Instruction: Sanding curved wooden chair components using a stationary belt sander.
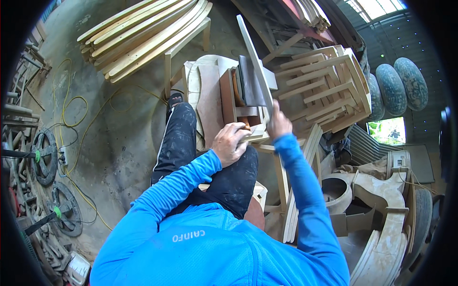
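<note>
My right hand (280, 125) is closed round the near end of a long pale wooden bar (261, 71), which slants up and away, with a grey flat face along its left side. Motion slightly blurs this hand. My left hand (231, 143) lies just above my right knee, its fingers bent over the near end of a brown wooden piece (228, 97). That piece stands on a low wooden work surface (193, 83) in front of me. A curved, pinkish-brown flat board (208, 95) lies to its left. The contact under my left fingers is partly hidden.
Curved wooden slats (152, 35) are stacked at the far left. Wooden frames (324, 88) are piled to the right, near round dark drums (391, 86). A yellow cord (86, 138) crosses the floor beside dark wheels (44, 157). Pale curved wooden parts (386, 229) stand lower right.
</note>
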Action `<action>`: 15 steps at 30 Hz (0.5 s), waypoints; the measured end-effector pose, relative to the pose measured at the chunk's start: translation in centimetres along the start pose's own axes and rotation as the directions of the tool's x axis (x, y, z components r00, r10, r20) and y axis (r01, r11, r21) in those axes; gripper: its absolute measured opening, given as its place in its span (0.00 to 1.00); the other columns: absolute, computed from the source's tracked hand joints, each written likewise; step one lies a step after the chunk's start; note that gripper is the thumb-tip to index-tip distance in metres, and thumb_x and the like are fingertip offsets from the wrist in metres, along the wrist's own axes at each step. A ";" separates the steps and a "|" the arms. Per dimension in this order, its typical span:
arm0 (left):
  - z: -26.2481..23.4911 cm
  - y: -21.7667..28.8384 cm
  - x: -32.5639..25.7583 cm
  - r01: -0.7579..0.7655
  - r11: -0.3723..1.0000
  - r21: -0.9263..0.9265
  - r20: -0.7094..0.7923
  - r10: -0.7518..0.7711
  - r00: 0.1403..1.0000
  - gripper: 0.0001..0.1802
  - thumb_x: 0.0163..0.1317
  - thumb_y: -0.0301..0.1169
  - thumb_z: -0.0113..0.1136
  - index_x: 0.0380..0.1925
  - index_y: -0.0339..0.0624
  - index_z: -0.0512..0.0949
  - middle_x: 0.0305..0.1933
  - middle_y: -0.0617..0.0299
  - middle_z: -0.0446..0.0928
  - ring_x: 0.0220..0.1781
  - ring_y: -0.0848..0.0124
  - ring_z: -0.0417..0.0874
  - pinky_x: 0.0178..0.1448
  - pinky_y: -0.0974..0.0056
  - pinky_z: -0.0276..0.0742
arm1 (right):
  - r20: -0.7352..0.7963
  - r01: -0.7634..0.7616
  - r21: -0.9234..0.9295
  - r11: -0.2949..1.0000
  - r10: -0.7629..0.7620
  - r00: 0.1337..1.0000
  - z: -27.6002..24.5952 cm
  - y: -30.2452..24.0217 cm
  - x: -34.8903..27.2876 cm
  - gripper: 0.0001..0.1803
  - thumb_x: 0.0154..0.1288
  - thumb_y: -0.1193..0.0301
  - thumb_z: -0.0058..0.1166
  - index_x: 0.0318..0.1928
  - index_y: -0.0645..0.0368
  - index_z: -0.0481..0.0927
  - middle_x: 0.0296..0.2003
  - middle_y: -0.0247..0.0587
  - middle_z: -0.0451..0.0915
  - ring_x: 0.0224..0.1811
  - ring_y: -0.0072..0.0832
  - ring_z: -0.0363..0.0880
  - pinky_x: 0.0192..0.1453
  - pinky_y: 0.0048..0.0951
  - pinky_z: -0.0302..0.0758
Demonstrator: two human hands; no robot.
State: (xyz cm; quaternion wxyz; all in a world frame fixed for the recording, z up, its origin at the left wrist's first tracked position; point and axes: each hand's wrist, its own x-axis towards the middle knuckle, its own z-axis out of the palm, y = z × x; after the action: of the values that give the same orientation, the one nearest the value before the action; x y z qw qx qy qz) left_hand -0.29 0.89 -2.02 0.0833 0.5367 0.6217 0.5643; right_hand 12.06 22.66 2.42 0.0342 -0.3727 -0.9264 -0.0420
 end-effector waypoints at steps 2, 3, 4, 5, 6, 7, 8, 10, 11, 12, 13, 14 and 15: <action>0.7 1.6 1.8 -0.200 0.976 0.084 0.050 0.197 0.979 0.25 0.54 0.29 0.70 0.54 0.45 0.79 0.61 0.49 0.74 0.66 0.48 0.75 0.71 0.48 0.71 | 0.063 -0.005 0.087 0.996 0.000 0.998 -0.8 2.0 -9.9 0.46 0.62 0.76 0.52 0.79 0.45 0.50 0.44 0.57 0.82 0.35 0.61 0.83 0.38 0.60 0.79; 1.5 1.5 2.8 -0.288 0.943 0.169 0.095 0.276 0.957 0.31 0.51 0.33 0.73 0.57 0.49 0.77 0.65 0.49 0.71 0.72 0.49 0.69 0.76 0.43 0.65 | 0.148 -0.095 0.103 0.990 0.079 0.986 -2.0 2.2 -14.6 0.46 0.61 0.78 0.53 0.79 0.45 0.51 0.50 0.58 0.81 0.35 0.62 0.83 0.36 0.59 0.80; 1.7 2.4 4.3 -0.356 0.914 0.196 0.164 0.327 0.931 0.34 0.48 0.35 0.74 0.59 0.52 0.76 0.66 0.50 0.70 0.75 0.50 0.66 0.78 0.39 0.60 | 0.118 -0.076 0.112 0.991 0.063 0.991 -2.6 3.4 -19.7 0.48 0.60 0.79 0.52 0.79 0.44 0.50 0.56 0.58 0.80 0.34 0.62 0.83 0.34 0.57 0.80; 1.7 3.4 5.9 -0.421 0.881 0.216 0.235 0.372 0.898 0.37 0.46 0.38 0.76 0.60 0.54 0.76 0.68 0.50 0.69 0.78 0.51 0.62 0.80 0.36 0.55 | 0.187 -0.129 0.097 0.987 0.109 0.976 -4.4 3.7 -24.3 0.49 0.60 0.80 0.52 0.80 0.43 0.50 0.61 0.57 0.77 0.32 0.61 0.83 0.32 0.55 0.80; 2.0 4.1 7.3 -0.522 0.815 0.249 0.315 0.442 0.840 0.39 0.44 0.40 0.77 0.61 0.57 0.75 0.70 0.52 0.68 0.80 0.52 0.60 0.81 0.35 0.52 | 0.159 -0.136 0.113 0.984 0.117 0.980 -5.5 4.3 -28.9 0.48 0.59 0.80 0.52 0.79 0.43 0.52 0.58 0.56 0.79 0.32 0.61 0.82 0.32 0.55 0.79; 2.3 4.6 8.7 -0.618 0.740 0.267 0.392 0.502 0.771 0.41 0.42 0.42 0.77 0.62 0.59 0.75 0.72 0.53 0.67 0.81 0.53 0.58 0.81 0.33 0.48 | 0.133 -0.144 0.125 0.982 0.127 0.983 -6.8 4.9 -33.1 0.47 0.59 0.80 0.53 0.79 0.42 0.53 0.55 0.55 0.80 0.32 0.60 0.82 0.32 0.54 0.78; 3.0 5.4 10.1 -0.702 0.654 0.282 0.547 0.492 0.678 0.45 0.40 0.41 0.78 0.65 0.61 0.74 0.73 0.54 0.66 0.82 0.54 0.56 0.82 0.33 0.45 | 0.126 -0.158 0.134 0.978 0.142 0.982 -8.3 5.6 -37.0 0.46 0.58 0.80 0.53 0.78 0.42 0.58 0.50 0.55 0.81 0.31 0.58 0.82 0.31 0.54 0.77; 4.2 6.2 12.0 -0.720 0.653 0.237 0.701 0.398 0.592 0.33 0.39 0.40 0.77 0.52 0.59 0.83 0.56 0.58 0.81 0.69 0.57 0.75 0.77 0.38 0.58 | 0.087 -0.165 0.122 0.979 0.155 0.984 -11.6 7.0 -41.7 0.41 0.58 0.80 0.53 0.74 0.45 0.67 0.42 0.52 0.82 0.33 0.54 0.82 0.34 0.53 0.76; 4.8 7.1 12.5 -0.693 0.687 0.220 0.808 0.269 0.524 0.27 0.40 0.39 0.76 0.46 0.58 0.86 0.48 0.60 0.86 0.61 0.59 0.83 0.73 0.42 0.66 | 0.060 -0.176 0.091 0.980 0.171 0.983 -13.6 7.7 -43.2 0.37 0.58 0.80 0.53 0.71 0.48 0.72 0.39 0.49 0.82 0.35 0.52 0.82 0.39 0.53 0.76; 5.3 8.3 12.3 -0.676 0.721 0.151 0.804 0.309 0.509 0.15 0.42 0.37 0.73 0.34 0.58 0.86 0.36 0.65 0.87 0.46 0.61 0.88 0.60 0.50 0.77 | 0.094 -0.233 -0.041 0.972 0.236 0.967 -16.2 8.4 -44.6 0.35 0.58 0.79 0.55 0.70 0.51 0.74 0.39 0.49 0.83 0.39 0.51 0.82 0.45 0.52 0.76; 5.9 9.2 11.5 -0.681 0.717 0.146 0.809 0.310 0.499 0.15 0.42 0.37 0.73 0.34 0.58 0.86 0.36 0.65 0.87 0.46 0.61 0.88 0.60 0.50 0.77 | 0.120 -0.269 -0.171 0.948 0.290 0.949 -18.1 9.7 -45.5 0.34 0.58 0.79 0.57 0.68 0.55 0.76 0.38 0.48 0.83 0.43 0.49 0.82 0.51 0.51 0.75; 6.7 10.4 10.3 -0.651 0.747 0.134 0.768 0.337 0.544 0.14 0.42 0.36 0.72 0.33 0.57 0.86 0.35 0.66 0.86 0.45 0.62 0.88 0.57 0.51 0.78 | -0.153 -0.327 -0.249 0.912 0.296 0.943 -18.8 11.9 -47.9 0.33 0.58 0.77 0.59 0.68 0.59 0.75 0.41 0.48 0.83 0.49 0.49 0.81 0.58 0.51 0.73; 7.4 11.4 9.2 -0.621 0.774 0.127 0.725 0.355 0.591 0.13 0.42 0.35 0.71 0.32 0.57 0.85 0.35 0.67 0.86 0.45 0.62 0.88 0.53 0.53 0.79 | -0.416 -0.397 -0.303 0.867 0.255 0.873 -18.9 13.4 -49.7 0.33 0.58 0.76 0.61 0.67 0.63 0.75 0.44 0.49 0.83 0.55 0.49 0.79 0.65 0.50 0.70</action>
State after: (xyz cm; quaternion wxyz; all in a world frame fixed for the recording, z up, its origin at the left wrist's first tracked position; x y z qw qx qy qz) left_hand 7.76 10.01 9.07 0.0356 0.8582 0.4678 0.2084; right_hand 57.73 -3.91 17.19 0.1384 -0.5114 -0.8001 -0.2814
